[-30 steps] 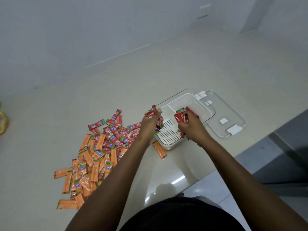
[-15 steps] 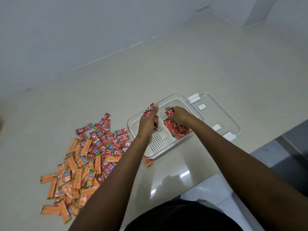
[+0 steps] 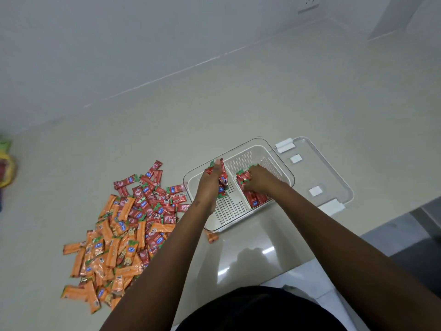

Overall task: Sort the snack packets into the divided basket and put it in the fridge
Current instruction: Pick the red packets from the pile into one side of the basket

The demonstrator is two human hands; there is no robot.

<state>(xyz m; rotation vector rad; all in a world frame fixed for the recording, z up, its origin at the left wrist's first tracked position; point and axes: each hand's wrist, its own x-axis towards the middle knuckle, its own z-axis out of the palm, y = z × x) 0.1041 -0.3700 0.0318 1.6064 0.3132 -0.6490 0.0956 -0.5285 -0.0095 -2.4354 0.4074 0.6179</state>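
The red snack packets (image 3: 254, 199) lie packed side by side in the right compartment of the divided basket (image 3: 241, 158), a white perforated insert set in a clear plastic tub, which stands on the pale beige surface (image 3: 238, 96) near its front edge. The right hand (image 3: 259, 180) reaches into that right compartment, its fingers curled down over the upper ends of the red packets there; its grip is clenched on them. The left hand (image 3: 210, 185) hovers over the left compartment, just beside the centre divider, and its grip is closed round a small bunch of red packets (image 3: 222, 177) that stick up and out between thumb and fingers. The perforated floor of the left compartment shows bare beneath that hand.

Just right of the basket, touching its side, lies the clear plastic lid (image 3: 334, 173) with white clips, flat on the surface. To the left of the basket spreads a loose pile of packets: red ones (image 3: 152, 199) nearer the basket and farther back, orange ones (image 3: 107, 254) nearer the person and farther left, the two colours overlapping in the middle. One orange packet (image 3: 211, 236) lies alone, partly under the basket's front corner. At the far left edge, a yellow and green object (image 3: 6, 168) is only partly in view.
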